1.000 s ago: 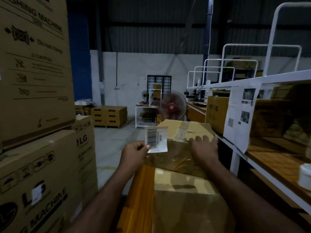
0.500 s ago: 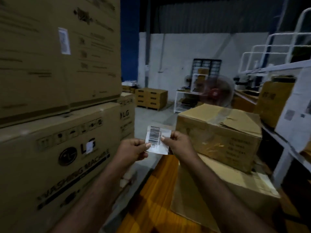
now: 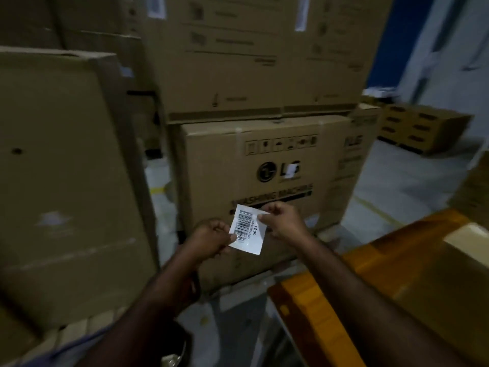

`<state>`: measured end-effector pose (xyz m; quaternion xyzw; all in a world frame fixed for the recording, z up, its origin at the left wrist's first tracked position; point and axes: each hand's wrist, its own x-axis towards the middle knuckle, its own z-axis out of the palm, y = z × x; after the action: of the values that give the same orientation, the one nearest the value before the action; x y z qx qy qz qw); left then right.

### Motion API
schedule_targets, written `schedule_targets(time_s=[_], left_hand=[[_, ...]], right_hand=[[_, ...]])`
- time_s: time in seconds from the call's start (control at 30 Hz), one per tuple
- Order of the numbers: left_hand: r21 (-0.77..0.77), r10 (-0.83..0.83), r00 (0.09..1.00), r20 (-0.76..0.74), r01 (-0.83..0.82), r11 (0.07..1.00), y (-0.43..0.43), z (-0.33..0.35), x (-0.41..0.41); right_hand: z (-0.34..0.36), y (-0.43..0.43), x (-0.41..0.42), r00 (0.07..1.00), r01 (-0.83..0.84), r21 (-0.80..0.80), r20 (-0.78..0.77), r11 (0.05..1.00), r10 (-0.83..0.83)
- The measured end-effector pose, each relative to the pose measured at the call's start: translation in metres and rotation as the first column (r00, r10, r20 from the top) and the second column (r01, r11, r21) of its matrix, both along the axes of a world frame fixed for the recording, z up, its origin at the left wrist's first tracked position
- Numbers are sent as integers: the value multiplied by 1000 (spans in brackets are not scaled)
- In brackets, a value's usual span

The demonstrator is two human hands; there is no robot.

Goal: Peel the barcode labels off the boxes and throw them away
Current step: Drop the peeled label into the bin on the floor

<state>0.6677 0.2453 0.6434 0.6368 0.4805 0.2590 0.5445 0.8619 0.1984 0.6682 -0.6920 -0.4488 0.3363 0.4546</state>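
Note:
A white barcode label (image 3: pixel 248 229), peeled free, is held in the air between both hands. My left hand (image 3: pixel 211 238) pinches its lower left edge. My right hand (image 3: pixel 280 221) pinches its upper right corner. Right behind them stands a brown washing machine box (image 3: pixel 232 165) with a round logo and a small white label (image 3: pixel 291 172) stuck over the logo letters. Larger boxes are stacked above it, two of them with narrow white labels (image 3: pixel 301 14) near their top edge.
A tall plain carton (image 3: pixel 66 165) stands close on the left. An orange pallet or board (image 3: pixel 312 290) with a brown box (image 3: pixel 449 260) on it lies at the lower right. Low stacked cartons (image 3: pixel 420 128) sit on the grey floor at the far right.
My view has swung left from the shelf side to the washing machine boxes. The right hand left the taped box and took hold of the label, which both hands now hold.

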Motion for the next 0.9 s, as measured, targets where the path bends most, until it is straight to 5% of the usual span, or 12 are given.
schedule_targets(time_s=[0.17, 0.37, 0.57, 0.9], left_hand=[[96, 229, 961, -156, -216, 972, 14, -26, -95], [49, 416, 868, -271, -419, 906, 53, -83, -199], [200, 484, 769, -417, -441, 875, 85, -125, -265], [34, 532, 665, -524, -608, 793, 102, -248, -313]], right_hand=[[-30, 50, -92, 960, -221, -115, 150, 968, 237], [-74, 100, -195, 912, -340, -250, 149, 907, 383], [-130, 150, -272, 858, -382, -377, 194, 844, 476], [-275, 186, -331, 849, -344, -554, 161, 758, 503]])
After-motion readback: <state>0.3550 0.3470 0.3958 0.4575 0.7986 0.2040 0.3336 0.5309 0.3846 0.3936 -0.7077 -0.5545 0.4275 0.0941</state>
